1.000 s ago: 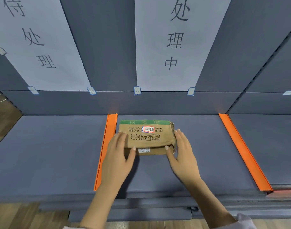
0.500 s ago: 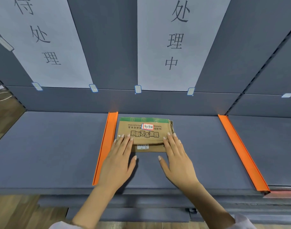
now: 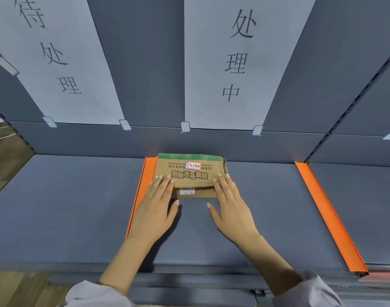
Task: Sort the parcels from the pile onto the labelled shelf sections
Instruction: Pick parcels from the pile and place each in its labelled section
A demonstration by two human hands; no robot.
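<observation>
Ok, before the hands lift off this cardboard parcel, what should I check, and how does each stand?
1. Parcel lies flat on the shelf: ok.
2. It sits between the left orange divider and right orange divider, below the middle sign: ok.
3. Left hand rests straight-fingered on the parcel, no grip: ok.
4. Right hand likewise: ok.
5. Red-edged sticker matches the sign: cannot tell, writing too small.
</observation>
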